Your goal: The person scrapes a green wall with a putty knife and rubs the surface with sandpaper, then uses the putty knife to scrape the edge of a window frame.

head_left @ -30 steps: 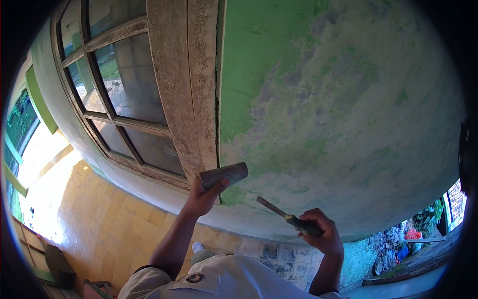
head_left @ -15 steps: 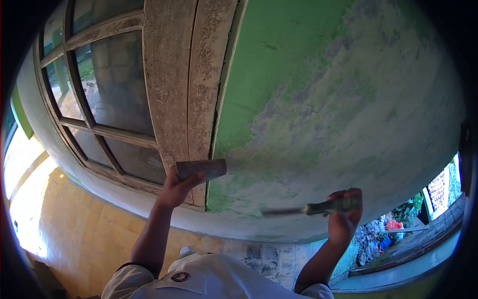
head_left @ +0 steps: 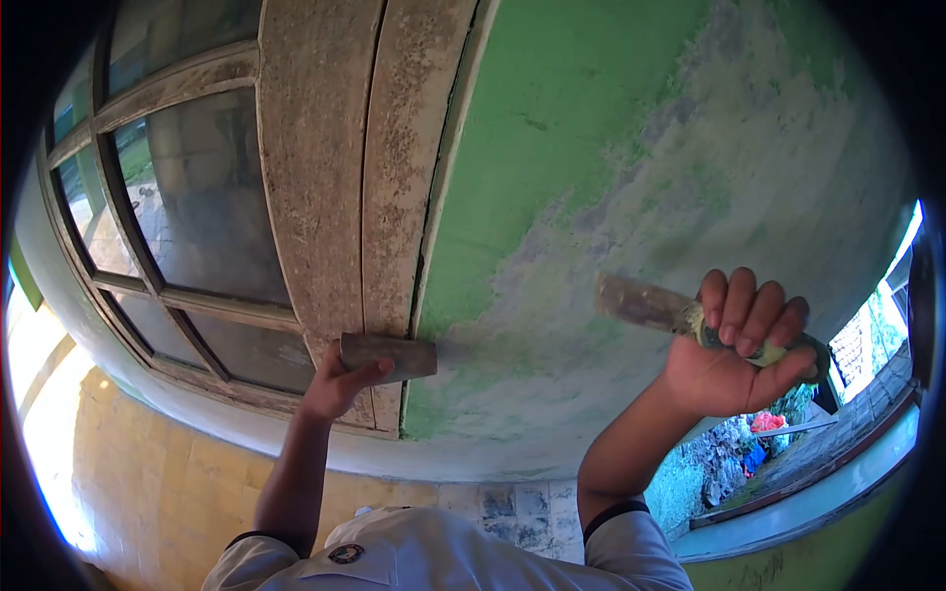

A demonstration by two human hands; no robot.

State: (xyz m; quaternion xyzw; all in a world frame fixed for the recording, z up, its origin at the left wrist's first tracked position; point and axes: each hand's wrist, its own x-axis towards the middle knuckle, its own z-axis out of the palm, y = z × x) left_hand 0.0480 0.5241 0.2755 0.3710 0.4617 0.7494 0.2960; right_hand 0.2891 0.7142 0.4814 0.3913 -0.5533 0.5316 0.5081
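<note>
My left hand [head_left: 338, 385] is closed on a grey-brown sanding block [head_left: 399, 358], thumb along its lower side. The block lies across the edge between the wooden window frame [head_left: 325, 177] and the painted wall [head_left: 552, 128]. Over at the right, my right hand [head_left: 734, 350] wraps its fingers round the dark green and pale yellow handle of a putty knife [head_left: 645, 301]. Its worn, stained blade points left, in front of a patch of wall where the green paint has gone grey and rough.
Glass panes [head_left: 207, 187] in wooden bars fill the left side. Below the wall runs a yellowish tiled floor [head_left: 187, 483], brightly sunlit at far left. At lower right, a ledge [head_left: 798, 517] borders an outdoor area with plants and a red object [head_left: 767, 422].
My right hand has moved up and to the right with the putty knife, its blade now tilted upward. My left hand and the block appear slightly lower and further left as the view shifts.
</note>
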